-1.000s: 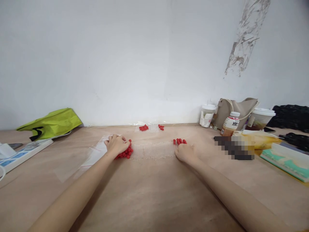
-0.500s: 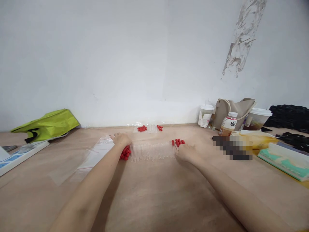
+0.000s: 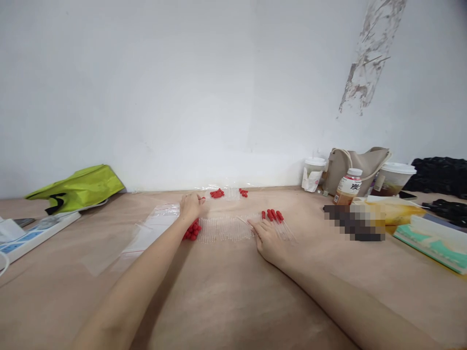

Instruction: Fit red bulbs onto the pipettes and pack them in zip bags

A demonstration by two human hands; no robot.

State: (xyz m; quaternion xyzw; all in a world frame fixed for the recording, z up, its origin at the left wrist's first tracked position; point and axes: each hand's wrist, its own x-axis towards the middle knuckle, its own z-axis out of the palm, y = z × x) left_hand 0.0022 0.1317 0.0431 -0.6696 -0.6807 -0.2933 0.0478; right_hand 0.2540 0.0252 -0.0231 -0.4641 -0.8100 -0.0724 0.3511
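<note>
My left hand is raised over a pile of red rubber bulbs, pinching one small red rubber bulb at its fingertips. A row of thin clear dropper tubes lies side by side on the table between my hands. My right hand grips one clear dropper tube, whose end points left above the row. Just beyond my right hand lie several droppers with red bulbs fitted on their ends. Part of the bulb pile is hidden behind my left wrist.
Beneath my left forearm lies a clear plastic bag. More red bulbs and tubes sit on plastic near the wall. A power strip and green bag are left; a bottle, cups and tissue pack are right.
My left hand has lifted and shifted right from the pile with a red bulb. My right hand has moved left from the finished droppers and now has a tube tilted up.
</note>
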